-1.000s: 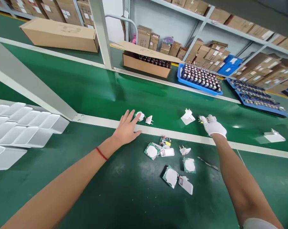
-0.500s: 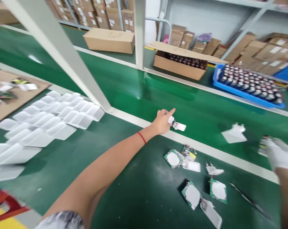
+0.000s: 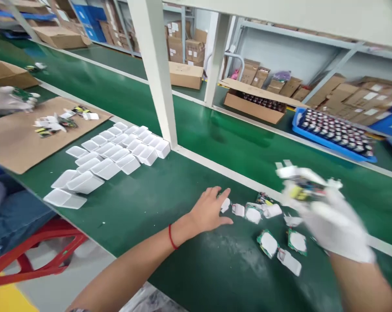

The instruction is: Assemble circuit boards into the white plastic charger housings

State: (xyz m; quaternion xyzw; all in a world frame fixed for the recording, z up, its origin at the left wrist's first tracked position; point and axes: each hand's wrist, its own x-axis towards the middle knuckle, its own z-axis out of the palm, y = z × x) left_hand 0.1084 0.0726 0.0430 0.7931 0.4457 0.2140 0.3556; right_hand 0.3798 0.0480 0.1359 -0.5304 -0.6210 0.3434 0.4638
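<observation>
Head view: a circuit board (image 3: 300, 193), blurred, is clamped in the grip of the gloved right hand (image 3: 337, 223), clear of the surface (image 3: 163, 195); the left hand (image 3: 208, 211), fingers apart, is at a white disc (image 3: 225, 205), contact unclear. Other boards (image 3: 268, 243) lie uncased; white casings (image 3: 106, 168) stand apart.

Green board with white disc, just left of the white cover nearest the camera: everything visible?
The green circuit board looks roughly square, with a large rounded white disc covering most of its top face; the disc's material can't be told. It lies apparently flat on the green bench, turned cornerwise. Reddish wiring at its right corner seems to link it to the plastic-looking white cover. Neither the left hand nor the gloved right hand touches it.
</observation>
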